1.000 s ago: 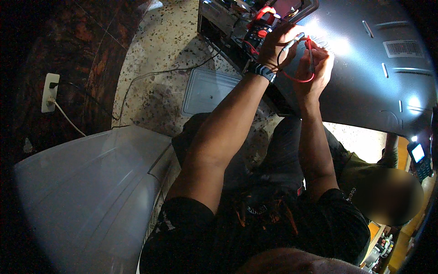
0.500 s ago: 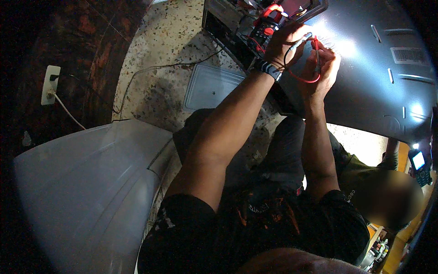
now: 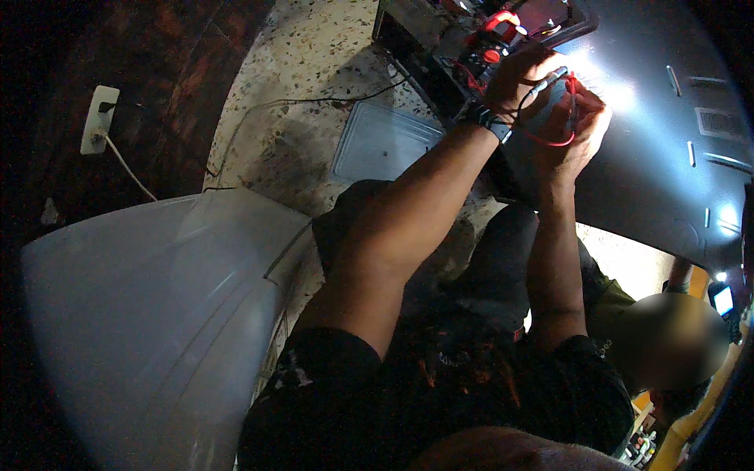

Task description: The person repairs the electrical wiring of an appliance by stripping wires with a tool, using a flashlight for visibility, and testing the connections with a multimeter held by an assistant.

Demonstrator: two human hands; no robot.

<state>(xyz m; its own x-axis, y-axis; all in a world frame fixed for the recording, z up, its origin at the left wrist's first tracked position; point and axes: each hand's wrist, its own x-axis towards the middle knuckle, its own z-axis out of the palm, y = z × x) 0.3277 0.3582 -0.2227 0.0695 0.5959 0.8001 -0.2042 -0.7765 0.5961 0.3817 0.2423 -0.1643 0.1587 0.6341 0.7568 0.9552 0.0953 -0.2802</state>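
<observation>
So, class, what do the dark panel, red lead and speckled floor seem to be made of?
Dark panel: probably painted metal, semi-gloss; pressed ridges and bright glare suggest it. Red lead: likely plastic or rubber sheathing, slightly shiny; it curves smoothly. Speckled floor: looks like terrazzo, polish unclear; dark chips in a pale ground.

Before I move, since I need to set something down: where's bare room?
A floor patch lies bare between the dark wall, black cable and dark cabinet; a smaller one between that cable, grey tray and pale panel. Crowded: around the left hand and right hand, with red lead, grey probe and red-trimmed device.
</observation>
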